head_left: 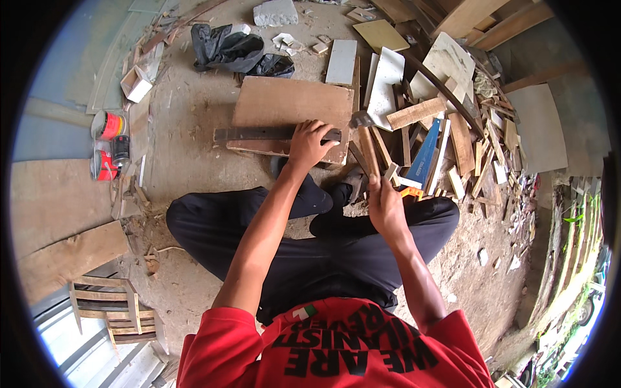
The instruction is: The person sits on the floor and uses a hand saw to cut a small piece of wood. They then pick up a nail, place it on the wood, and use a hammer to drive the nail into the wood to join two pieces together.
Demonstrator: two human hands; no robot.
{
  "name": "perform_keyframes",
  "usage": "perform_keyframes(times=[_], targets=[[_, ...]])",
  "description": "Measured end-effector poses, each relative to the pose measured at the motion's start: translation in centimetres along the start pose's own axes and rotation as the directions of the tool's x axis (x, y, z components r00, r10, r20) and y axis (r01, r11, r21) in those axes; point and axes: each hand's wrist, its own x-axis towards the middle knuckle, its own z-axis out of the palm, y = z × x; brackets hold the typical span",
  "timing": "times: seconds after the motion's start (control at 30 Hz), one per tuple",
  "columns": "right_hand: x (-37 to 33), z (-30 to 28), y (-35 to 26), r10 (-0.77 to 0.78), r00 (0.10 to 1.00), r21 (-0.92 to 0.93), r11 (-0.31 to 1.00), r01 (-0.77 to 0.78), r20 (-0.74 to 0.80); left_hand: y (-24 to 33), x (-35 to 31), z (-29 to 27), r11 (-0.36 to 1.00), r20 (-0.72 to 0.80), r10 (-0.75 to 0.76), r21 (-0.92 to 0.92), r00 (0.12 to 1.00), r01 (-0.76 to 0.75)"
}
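Note:
My left hand (309, 143) is closed over the right end of a long, dark wood strip (252, 134). The strip lies crosswise along the near edge of a low brown wooden board (291, 100), sticking out past its left side. In my right fist (387, 205) is the lower handle of a hammer (368, 150). Its wooden handle points away from me, and the dark metal head is just off the board's right edge. What the board rests on is mostly hidden.
Right of the board lies a pile of offcuts (462, 139) with a blue-bladed handsaw (424, 155). Paint cans (108, 125) stand at the left, black plastic bags (226, 50) beyond the board. A wooden rack (113, 304) is at the lower left. My bent legs (220, 216) flank the work spot.

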Motion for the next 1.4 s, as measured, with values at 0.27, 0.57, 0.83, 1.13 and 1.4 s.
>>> perform_keyframes(times=[0.27,0.57,0.83,1.13,1.4], targets=[[0.9,0.9,-0.5,-0.187,0.981,0.034,0.981,0.189,-0.05,0.4,0.2,-0.1,0.999,0.018,-0.031,-0.027,0.999,0.031],[1.5,-0.8,-0.8,-0.045,0.994,0.149,0.987,0.061,-0.103,-1.2,2.5,-2.3,0.997,0.185,0.037,-0.071,0.982,-0.024],[3.4,5.4,12.5,0.195,0.96,0.056,0.981,-0.187,-0.2,0.0,8.2,-11.4,0.881,0.445,-0.026,-0.413,0.895,0.23],[3.7,9.5,15.9,0.213,0.977,-0.247,0.948,-0.2,0.029,-1.0,9.3,-13.9,0.867,0.293,-0.098,-0.444,0.951,0.226],[3.3,10.1,18.6,0.192,0.976,-0.261,0.952,-0.16,0.103,0.0,11.2,-16.7,0.822,0.269,-0.136,-0.506,0.954,0.26]])
